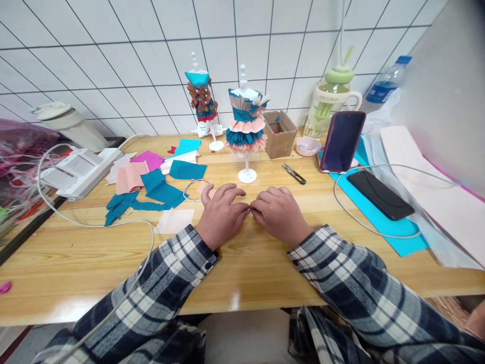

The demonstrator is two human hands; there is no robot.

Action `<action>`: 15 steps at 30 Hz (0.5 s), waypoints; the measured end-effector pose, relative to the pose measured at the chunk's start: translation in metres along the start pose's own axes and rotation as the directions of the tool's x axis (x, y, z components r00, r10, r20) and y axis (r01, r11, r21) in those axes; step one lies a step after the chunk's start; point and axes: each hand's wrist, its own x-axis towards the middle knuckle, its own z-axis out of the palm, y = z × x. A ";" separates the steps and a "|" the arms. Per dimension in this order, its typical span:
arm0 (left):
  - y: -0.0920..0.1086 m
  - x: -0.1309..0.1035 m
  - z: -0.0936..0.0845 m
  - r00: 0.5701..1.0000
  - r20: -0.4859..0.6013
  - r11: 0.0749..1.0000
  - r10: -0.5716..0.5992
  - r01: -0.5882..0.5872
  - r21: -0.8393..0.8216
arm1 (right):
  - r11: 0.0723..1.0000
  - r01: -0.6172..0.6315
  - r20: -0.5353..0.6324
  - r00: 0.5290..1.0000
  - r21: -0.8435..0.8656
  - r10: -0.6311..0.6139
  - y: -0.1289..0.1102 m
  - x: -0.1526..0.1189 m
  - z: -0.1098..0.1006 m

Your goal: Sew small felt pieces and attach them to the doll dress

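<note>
My left hand point(223, 215) and my right hand point(279, 214) meet over the middle of the wooden table, thumbs and index fingertips pinched together. A tiny thing sits between the fingertips, too small and covered to make out. Just beyond stands a miniature dress form point(247, 121) in a teal, peach and grey ruffled paper dress. Left of my left hand lie a thin ring-shaped loop point(188, 190), a pale paper piece point(174, 221) and teal crepe paper scraps point(161, 189). Thread snips point(294, 174) rest beyond my right hand.
Behind stand a second dressed form point(200, 101), a cardboard box point(280, 135) and a pink bowl point(308, 146). On the right are an upright phone point(343, 141), a flat black phone point(380, 195) and a jug point(331, 96). A white cable point(102, 223) crosses the left side near a power strip point(91, 174).
</note>
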 end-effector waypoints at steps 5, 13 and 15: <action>0.001 0.000 -0.003 1.000 0.008 1.000 0.020 -0.020 -0.004 | 1.000 0.011 -0.004 1.000 0.009 -0.011 -0.003 0.000 0.001; -0.017 0.002 0.000 0.995 0.036 0.986 -0.093 0.097 -0.135 | 0.935 -0.179 -0.205 0.947 0.306 0.248 0.042 -0.001 0.000; -0.023 0.003 0.004 0.988 0.034 0.964 -0.148 0.152 -0.218 | 0.908 -0.306 -0.253 0.890 0.287 0.380 0.067 -0.005 0.000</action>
